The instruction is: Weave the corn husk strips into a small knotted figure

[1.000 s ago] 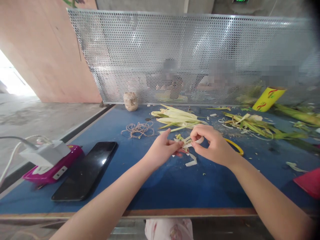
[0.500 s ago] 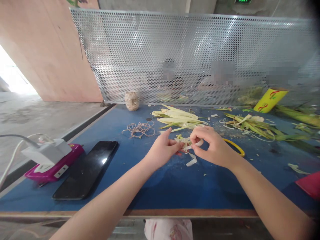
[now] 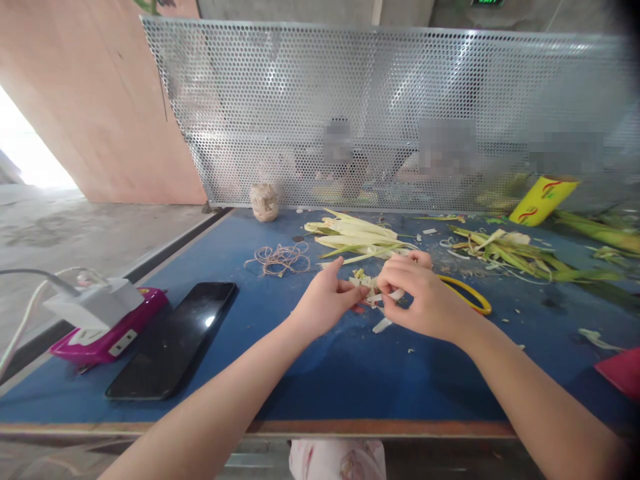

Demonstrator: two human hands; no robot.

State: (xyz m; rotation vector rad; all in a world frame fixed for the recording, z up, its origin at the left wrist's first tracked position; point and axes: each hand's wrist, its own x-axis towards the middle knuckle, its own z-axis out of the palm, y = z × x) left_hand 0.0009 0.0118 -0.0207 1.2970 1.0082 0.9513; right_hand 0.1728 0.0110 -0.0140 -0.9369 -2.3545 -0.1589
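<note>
My left hand (image 3: 327, 297) is closed in a pinch, thumb and fingers together on a small bundle of pale corn husk pieces (image 3: 369, 288). Close against it, my right hand (image 3: 415, 290) pinches a whitish husk strip (image 3: 396, 295) at the bundle's near side. The fingers hide part of both. Below the hands, a short white scrap (image 3: 383, 325) lies on the blue tabletop (image 3: 360, 380). Just beyond the fingertips is a pile of pale green corn husks (image 3: 355, 233). A yellow ring (image 3: 467, 293) lies partly behind my right wrist.
A black phone (image 3: 173, 340) and a magenta power strip (image 3: 110, 337) with a white plug sit left. Tangled thin cord (image 3: 280, 260) and a wrapped roll (image 3: 264, 202) lie farther back. More husks (image 3: 510, 253) and a yellow tube (image 3: 544, 200) are right. A perforated metal screen (image 3: 310, 100) stands behind.
My right hand has shifted slightly left and its fingers have turned over toward the bundle, covering more of the strip and the scrap. My left hand stays nearly still.
</note>
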